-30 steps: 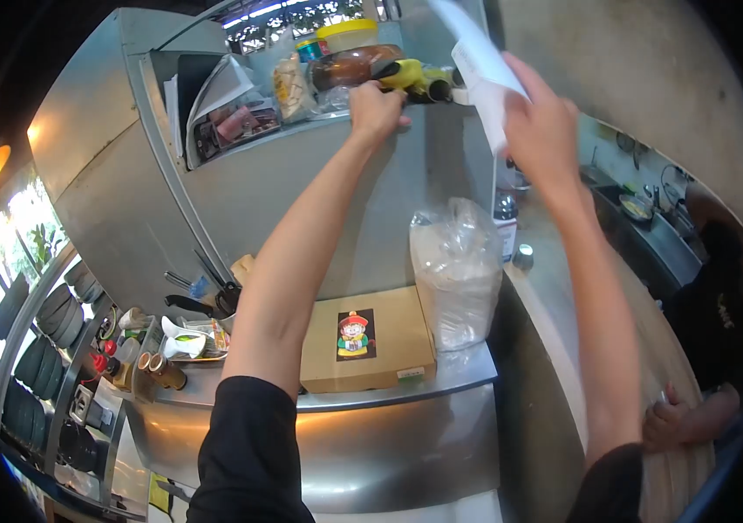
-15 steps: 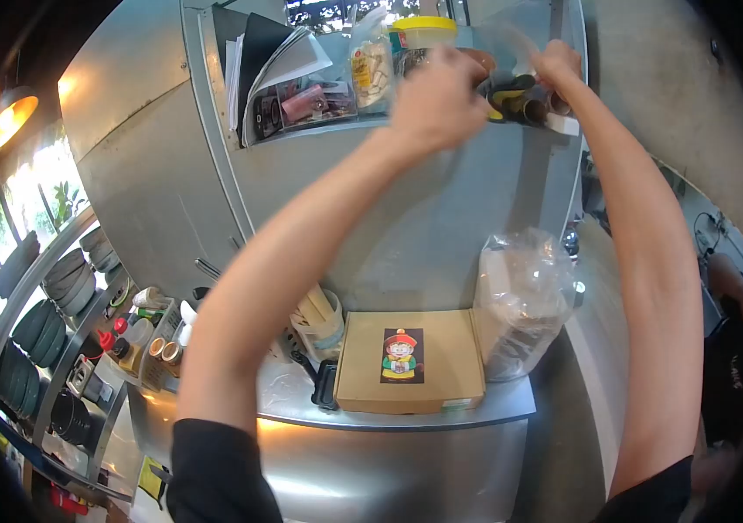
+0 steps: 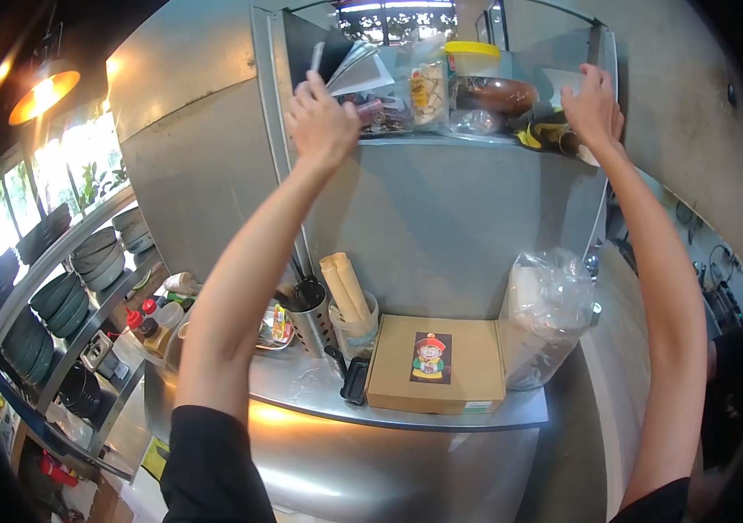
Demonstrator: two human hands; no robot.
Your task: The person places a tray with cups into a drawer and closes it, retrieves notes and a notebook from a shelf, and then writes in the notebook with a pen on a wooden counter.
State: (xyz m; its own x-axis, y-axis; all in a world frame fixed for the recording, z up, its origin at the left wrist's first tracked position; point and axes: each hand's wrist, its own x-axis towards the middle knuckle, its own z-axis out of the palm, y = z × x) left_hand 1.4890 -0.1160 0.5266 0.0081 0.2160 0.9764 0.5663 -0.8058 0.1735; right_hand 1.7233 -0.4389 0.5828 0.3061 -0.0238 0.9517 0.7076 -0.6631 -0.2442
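Observation:
Both of my arms reach up to a metal shelf. My left hand (image 3: 323, 126) is at its left end, in front of a black folder (image 3: 335, 52) and some white papers (image 3: 367, 74). Its fingers are bent and slightly apart; their tips partly cover the papers, and I cannot tell if they touch. Below and right of it, a pink item (image 3: 370, 111) lies among small things. My right hand (image 3: 594, 109) is at the right end, fingers apart, above dark bottle-like or tube-like items (image 3: 555, 135). I see nothing held in it.
On the shelf stand a bag of pale pieces (image 3: 427, 91), a yellow-lidded tub (image 3: 473, 59) and a brown rounded item (image 3: 495, 94). On the counter below are a cardboard box (image 3: 389, 366), a plastic-wrapped stack (image 3: 546, 322) and a utensil holder (image 3: 310, 324). Bowls (image 3: 97, 261) fill the left rack.
My left hand has moved left from the shelf's middle to the folder and papers, uncovering the brown item. My right hand stays at the right end, fingers now more spread. The view has shifted.

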